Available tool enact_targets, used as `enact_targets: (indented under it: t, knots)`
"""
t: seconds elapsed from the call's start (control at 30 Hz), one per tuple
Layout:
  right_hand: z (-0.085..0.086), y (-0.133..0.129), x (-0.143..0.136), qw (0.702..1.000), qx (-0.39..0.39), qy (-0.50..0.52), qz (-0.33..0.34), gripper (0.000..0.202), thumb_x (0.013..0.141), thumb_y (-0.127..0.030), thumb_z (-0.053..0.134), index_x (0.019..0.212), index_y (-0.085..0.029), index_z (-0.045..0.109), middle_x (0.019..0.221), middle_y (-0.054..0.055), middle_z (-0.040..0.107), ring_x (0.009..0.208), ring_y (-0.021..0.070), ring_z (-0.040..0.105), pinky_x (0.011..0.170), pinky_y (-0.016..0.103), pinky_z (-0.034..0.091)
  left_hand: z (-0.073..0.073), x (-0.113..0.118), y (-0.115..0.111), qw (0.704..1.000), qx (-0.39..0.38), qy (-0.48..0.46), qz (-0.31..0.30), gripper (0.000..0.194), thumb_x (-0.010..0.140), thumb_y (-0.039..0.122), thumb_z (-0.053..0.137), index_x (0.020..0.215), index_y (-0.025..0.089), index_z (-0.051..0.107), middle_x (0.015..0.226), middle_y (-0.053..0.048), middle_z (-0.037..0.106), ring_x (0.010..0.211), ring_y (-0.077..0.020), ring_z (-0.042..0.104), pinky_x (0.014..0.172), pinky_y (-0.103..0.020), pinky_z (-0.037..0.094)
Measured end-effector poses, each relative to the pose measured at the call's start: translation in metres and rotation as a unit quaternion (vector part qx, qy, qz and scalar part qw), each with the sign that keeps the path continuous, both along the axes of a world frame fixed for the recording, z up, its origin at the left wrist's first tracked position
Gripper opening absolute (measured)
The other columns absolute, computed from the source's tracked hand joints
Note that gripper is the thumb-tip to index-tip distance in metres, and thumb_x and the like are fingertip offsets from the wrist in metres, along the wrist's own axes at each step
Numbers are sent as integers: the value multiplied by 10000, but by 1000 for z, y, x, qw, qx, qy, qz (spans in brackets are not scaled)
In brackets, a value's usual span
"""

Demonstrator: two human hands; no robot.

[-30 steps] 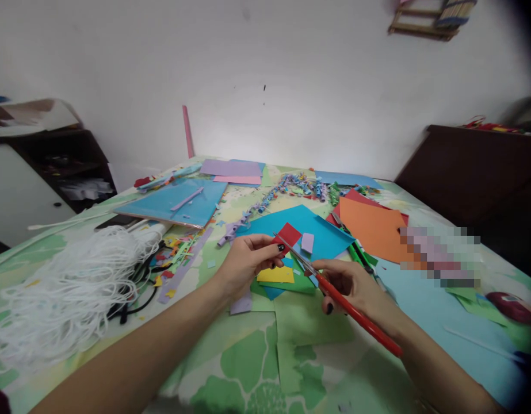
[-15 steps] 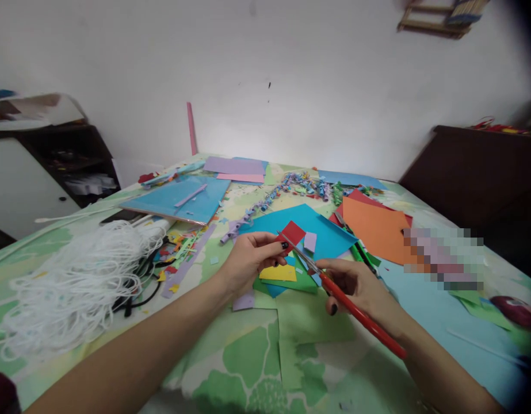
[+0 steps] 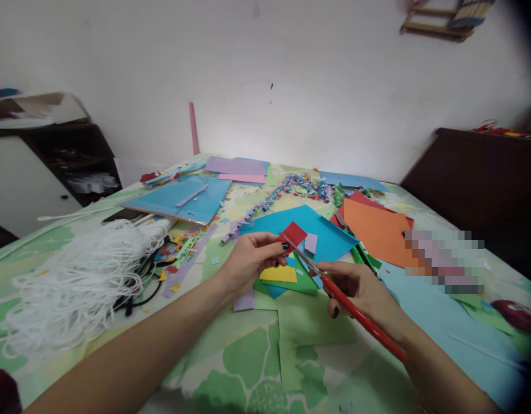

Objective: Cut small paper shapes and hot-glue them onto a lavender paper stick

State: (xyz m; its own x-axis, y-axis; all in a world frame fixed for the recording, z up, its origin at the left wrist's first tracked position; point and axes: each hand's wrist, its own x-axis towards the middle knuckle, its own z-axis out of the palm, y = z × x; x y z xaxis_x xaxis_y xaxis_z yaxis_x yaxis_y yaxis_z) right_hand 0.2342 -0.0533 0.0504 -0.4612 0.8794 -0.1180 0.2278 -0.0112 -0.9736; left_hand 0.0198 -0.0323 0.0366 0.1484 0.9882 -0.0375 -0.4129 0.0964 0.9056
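Observation:
A small red piece of paper point(image 3: 296, 232) is pinched between the thumb and fingers of my left hand point(image 3: 250, 256). My right hand point(image 3: 363, 288) is closed on red-handled scissors point(image 3: 364, 321), whose silver blades reach up and left across that red paper. Whether the blades are parted there is too fine to tell. Below the hands lie a yellow paper piece point(image 3: 281, 273) and green paper scraps. A small lilac piece point(image 3: 310, 243) rests just right of the red one, on a large blue sheet point(image 3: 286, 215).
A heap of white cord point(image 3: 75, 287) covers the table's left side. Behind it lies a blue pack of sheets point(image 3: 174, 198). Curled paper bits form a chain point(image 3: 269, 201) at the back. Orange paper point(image 3: 373, 230) and a pale blue sheet point(image 3: 429, 322) lie to the right.
The view has shifted very slightly. Both hands, the red paper and the scissors hold nearly the same positions.

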Motion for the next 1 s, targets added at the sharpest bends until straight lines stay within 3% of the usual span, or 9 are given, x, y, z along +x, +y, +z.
enact_targets:
  t: [0.67,1.0]
  knots:
    - [2,1,0,1000,-5,0,-6,493,621,-146,719,1110,-203,699,612,6,679,511,135,631,502,221,492,0,0,0,999,-29,-21,4,196,608,198,793,728,102,670,625,-30,660,511,-73,577,506,-188,408]
    - [-1,1,1,1000,6,-9,-14,519,599,-224,787,1111,-204,700,628,26,679,504,134,610,472,220,481,1,0,-1,999,-37,-22,6,193,597,188,792,713,95,670,630,-37,656,502,-71,564,494,-193,396]
